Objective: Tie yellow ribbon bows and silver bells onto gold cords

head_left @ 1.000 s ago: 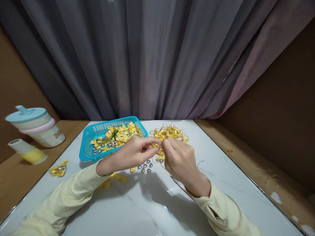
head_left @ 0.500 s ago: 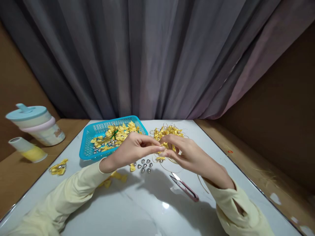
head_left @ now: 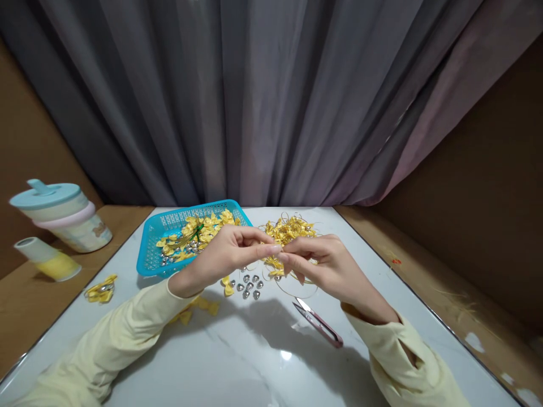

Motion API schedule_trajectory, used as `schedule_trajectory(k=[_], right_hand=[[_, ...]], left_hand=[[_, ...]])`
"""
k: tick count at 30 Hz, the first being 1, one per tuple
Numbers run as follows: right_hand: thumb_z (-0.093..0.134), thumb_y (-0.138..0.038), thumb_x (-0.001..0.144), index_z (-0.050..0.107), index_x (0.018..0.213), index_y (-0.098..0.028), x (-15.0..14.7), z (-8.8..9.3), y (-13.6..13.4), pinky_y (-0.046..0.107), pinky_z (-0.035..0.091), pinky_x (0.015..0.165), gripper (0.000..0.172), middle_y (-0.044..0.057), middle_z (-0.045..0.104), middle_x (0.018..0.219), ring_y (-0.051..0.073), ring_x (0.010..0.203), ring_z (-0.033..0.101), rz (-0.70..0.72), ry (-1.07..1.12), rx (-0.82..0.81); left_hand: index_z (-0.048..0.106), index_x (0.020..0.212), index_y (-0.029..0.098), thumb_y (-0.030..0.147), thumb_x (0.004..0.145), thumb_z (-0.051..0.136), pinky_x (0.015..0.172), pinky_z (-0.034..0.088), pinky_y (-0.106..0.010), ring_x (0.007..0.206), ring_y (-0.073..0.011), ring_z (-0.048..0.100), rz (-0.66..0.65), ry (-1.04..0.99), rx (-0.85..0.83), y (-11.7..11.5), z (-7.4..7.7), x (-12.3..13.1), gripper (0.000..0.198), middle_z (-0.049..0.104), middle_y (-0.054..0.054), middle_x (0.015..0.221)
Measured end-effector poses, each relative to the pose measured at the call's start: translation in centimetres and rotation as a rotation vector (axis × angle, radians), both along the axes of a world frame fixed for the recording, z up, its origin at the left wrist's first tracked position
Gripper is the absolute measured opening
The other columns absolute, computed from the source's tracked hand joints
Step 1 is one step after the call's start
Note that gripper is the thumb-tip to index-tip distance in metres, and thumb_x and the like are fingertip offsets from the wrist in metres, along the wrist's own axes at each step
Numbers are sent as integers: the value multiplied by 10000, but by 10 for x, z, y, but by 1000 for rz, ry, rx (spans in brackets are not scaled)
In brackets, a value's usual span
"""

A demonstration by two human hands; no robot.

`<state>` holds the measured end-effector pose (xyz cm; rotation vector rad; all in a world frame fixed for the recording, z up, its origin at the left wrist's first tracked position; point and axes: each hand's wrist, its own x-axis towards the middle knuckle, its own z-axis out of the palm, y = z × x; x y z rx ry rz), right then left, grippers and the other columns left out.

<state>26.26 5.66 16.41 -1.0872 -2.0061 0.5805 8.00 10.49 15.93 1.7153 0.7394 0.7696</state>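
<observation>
My left hand point(head_left: 231, 251) and my right hand point(head_left: 324, 263) meet above the middle of the table, each in a pinch, thumb against forefinger. The fingertips almost touch, and what lies between them is too small to make out. Thin gold cord point(head_left: 297, 296) arcs just below the right fingers. Behind the hands is a pile of yellow ribbon bows point(head_left: 292, 226) with gold cords, partly covered by the fingers. Several small silver bells point(head_left: 248, 286) lie under the left hand, beside a single yellow bow point(head_left: 228, 286).
A blue basket point(head_left: 146, 249) of yellow bows and bells stands behind my left hand. Pink-handled thread snips point(head_left: 318, 322) lie in front of the right hand. More bows point(head_left: 102, 289) are at left. A lidded cup point(head_left: 70, 217) and a yellow thread spool point(head_left: 53, 263) stand off the table's left edge.
The pinched fingertips have shifted slightly, with my right hand a little lower. The cord end that showed by my right wrist is out of sight.
</observation>
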Motion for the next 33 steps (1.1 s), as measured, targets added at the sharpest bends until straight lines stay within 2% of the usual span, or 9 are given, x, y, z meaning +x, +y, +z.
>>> schedule_trajectory(k=[4, 9, 13, 15, 17, 20, 23, 27, 33], right_hand=[[535, -260, 863, 632, 654, -139, -1, -2, 2, 181, 355, 465, 260, -20, 567, 515, 51, 445, 452, -49, -36, 69], [533, -253, 864, 646, 681, -134, -2, -2, 3, 178, 339, 453, 246, -22, 552, 508, 50, 449, 433, -87, -51, 101], [539, -303, 856, 654, 698, -144, 0, -1, 4, 165, 372, 424, 252, -10, 579, 543, 55, 448, 480, -107, -9, -23], [571, -329, 831, 675, 816, -149, 0, -1, 4, 162, 398, 394, 209, 8, 624, 616, 66, 455, 524, -92, 36, -139], [579, -341, 823, 669, 963, -148, 0, -1, 5, 167, 424, 364, 255, 30, 657, 686, 76, 453, 547, -50, 85, -249], [496, -328, 878, 652, 1069, -147, 0, -2, 5, 178, 466, 383, 305, 49, 682, 720, 82, 462, 566, 19, 104, -309], [426, -280, 916, 647, 1094, -159, -2, -2, 4, 179, 471, 425, 308, 32, 696, 694, 64, 425, 554, 10, 28, -267], [430, -215, 902, 679, 1010, -147, -8, -3, 2, 176, 436, 423, 280, 11, 687, 616, 58, 385, 534, -89, -80, -154], [463, -220, 878, 682, 1011, -153, -18, -10, 0, 196, 457, 465, 264, 10, 675, 578, 91, 471, 593, -234, 11, -44]], left_hand=[[684, 738, 160, 357, 771, 632, 393, 159, -223, 438, -65, 251, 66, -25, 99, -2, -3, 2, 207, 376, 44, 479], [685, 755, 167, 347, 788, 618, 412, 195, -227, 464, -73, 287, 165, -23, 235, -3, -8, 2, 195, 483, 15, 546], [686, 748, 165, 335, 775, 629, 435, 238, -225, 506, -89, 352, 197, -54, 218, -1, -8, 2, 181, 545, -7, 602], [687, 753, 162, 334, 776, 627, 444, 253, -224, 521, -94, 372, 183, -54, 203, 0, -7, 2, 184, 560, -12, 616], [688, 760, 160, 345, 782, 620, 446, 258, -223, 525, -96, 383, 164, -38, 202, 0, -8, 3, 198, 568, -15, 624], [685, 761, 163, 359, 798, 603, 436, 253, -221, 500, -89, 371, 158, -4, 248, 0, -10, 3, 215, 553, -6, 596], [678, 758, 166, 343, 823, 577, 426, 238, -219, 455, -75, 325, 173, 39, 355, 0, -12, 4, 214, 507, 23, 529], [659, 745, 164, 286, 842, 558, 443, 252, -221, 444, -68, 328, 203, 71, 494, -1, -15, 6, 185, 498, 35, 519], [641, 761, 167, 273, 854, 541, 465, 287, -225, 481, -82, 397, 243, 49, 520, 0, -17, 6, 173, 549, 15, 564]])
